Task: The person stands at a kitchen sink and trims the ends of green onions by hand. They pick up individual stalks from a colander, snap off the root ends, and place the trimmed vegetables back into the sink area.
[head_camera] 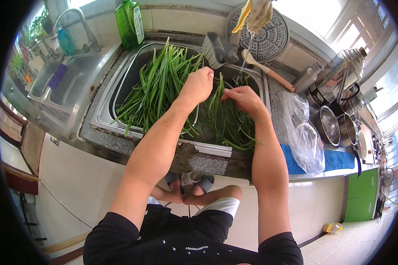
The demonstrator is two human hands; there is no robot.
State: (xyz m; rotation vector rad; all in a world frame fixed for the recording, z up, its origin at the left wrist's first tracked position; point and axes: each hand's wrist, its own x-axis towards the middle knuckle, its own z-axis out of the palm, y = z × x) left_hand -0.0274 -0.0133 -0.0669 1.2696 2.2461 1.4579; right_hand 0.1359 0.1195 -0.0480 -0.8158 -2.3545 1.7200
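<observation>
My left hand, its fingers curled, is over the right edge of a wire mesh basket in the left sink basin. Whether a leaf is between its fingers cannot be told. A heap of long green leaves, like garlic chives, fills the basket. My right hand pinches some green leaves at the right basin, thumb and forefinger together. More green leaves lie in water below it. A thin stream of water falls into this basin from a tap wrapped in cloth.
A green detergent bottle and a grey perforated caddy stand behind the basins. A wooden-handled ladle, a clear plastic bag, a blue cloth and steel pots are at the right. Another steel sink is at the left.
</observation>
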